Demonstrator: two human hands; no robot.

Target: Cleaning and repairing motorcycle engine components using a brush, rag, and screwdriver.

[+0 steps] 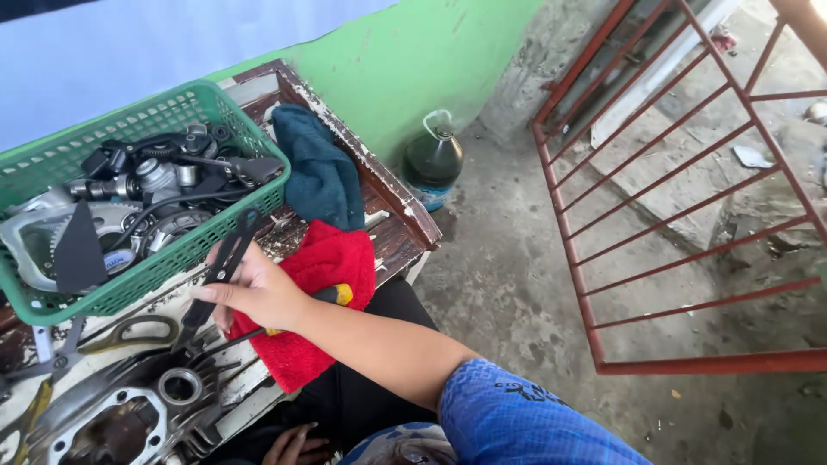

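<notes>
A worn wooden bench (392, 226) carries a green basket (185, 250) of engine parts and a red cloth (332, 267). The right hand (258, 293) grips a black gasket (226, 258) beside the basket; the left hand (293, 446) rests loosely open in the lap.

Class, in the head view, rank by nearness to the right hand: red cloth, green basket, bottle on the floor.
1. red cloth, touching the right hand, just right of it.
2. green basket, up-left.
3. bottle, on the floor, far up-right.
</notes>
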